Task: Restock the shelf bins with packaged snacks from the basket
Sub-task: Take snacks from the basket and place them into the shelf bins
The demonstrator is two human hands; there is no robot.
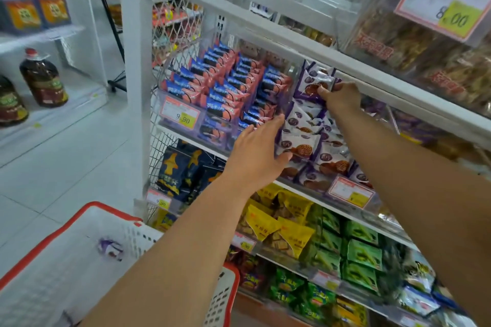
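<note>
A clear shelf bin [353, 200] holds several purple-and-white packaged snacks [305, 146]. My right hand [341, 97] reaches into the back of that bin and pinches one purple snack pack [316, 82], held upright above the pile. My left hand [259, 152] lies flat with straight fingers against the left side of the same pile, at the bin's clear divider. The white basket with a red rim [87, 220] sits at the lower left, with one purple pack [110, 248] lying inside it.
Left of the purple packs is a bin of blue-and-pink packs [220, 87]. Lower shelves carry dark blue bags [183, 164], yellow packs [276, 223] and green packs [353, 249]. A white shelf upright [135, 61] stands at left; oil bottles [42, 78] line the far left shelf.
</note>
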